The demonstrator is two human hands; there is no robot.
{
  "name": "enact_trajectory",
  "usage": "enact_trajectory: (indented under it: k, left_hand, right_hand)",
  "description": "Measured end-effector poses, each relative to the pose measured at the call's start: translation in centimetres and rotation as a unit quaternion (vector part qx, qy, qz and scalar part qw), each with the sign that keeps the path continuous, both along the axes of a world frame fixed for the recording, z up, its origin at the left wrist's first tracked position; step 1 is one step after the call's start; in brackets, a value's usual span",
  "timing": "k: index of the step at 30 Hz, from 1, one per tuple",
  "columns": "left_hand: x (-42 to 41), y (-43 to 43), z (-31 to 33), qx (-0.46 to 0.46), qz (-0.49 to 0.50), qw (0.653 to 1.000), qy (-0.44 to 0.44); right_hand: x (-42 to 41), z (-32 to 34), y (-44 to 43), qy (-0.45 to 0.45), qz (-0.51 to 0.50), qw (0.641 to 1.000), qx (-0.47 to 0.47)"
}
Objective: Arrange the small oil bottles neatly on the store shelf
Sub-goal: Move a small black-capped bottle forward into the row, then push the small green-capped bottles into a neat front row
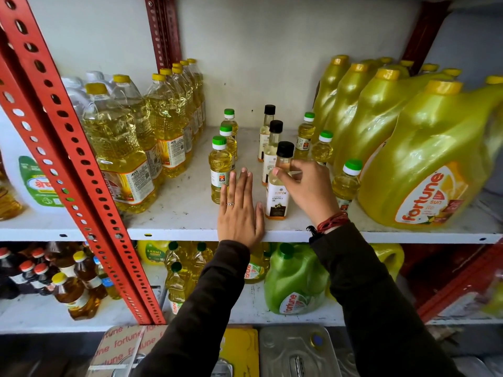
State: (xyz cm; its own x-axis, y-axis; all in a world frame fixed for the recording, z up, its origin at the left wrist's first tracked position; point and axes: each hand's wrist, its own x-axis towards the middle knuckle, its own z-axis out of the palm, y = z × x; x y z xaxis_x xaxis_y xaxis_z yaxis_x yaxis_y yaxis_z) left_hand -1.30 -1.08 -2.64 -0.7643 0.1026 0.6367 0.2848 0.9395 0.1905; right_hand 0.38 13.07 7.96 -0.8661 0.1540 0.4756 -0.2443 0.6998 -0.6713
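Small oil bottles stand in three rows on the white shelf. The left row has three green-capped yellow bottles, the nearest one just beyond my fingertips. The middle row has three black-capped coconut oil bottles. My right hand grips the front black-capped bottle at its shoulder, and the bottle stands upright on the shelf. The right row has three green-capped bottles, the nearest beside my right wrist. My left hand lies flat on the shelf, fingers together, between the left and middle rows.
Tall clear oil bottles crowd the left of the shelf. Big yellow Fortune jugs fill the right. A red perforated upright slants across the left. Below, a lower shelf holds a green jug and dark bottles.
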Motion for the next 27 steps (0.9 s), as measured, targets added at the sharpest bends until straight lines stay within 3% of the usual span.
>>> enact_trajectory:
  k: [21, 27]
  left_hand:
    - [0.2, -0.3, 0.0, 0.013, -0.017, 1.000, 0.012]
    - [0.6, -3.0, 0.1, 0.028, -0.019, 0.999, 0.019]
  right_hand:
    - [3.6, -0.3, -0.1, -0.007, -0.003, 1.000, -0.011]
    - [4.5, 1.5, -1.0, 0.114, -0.022, 0.993, -0.025]
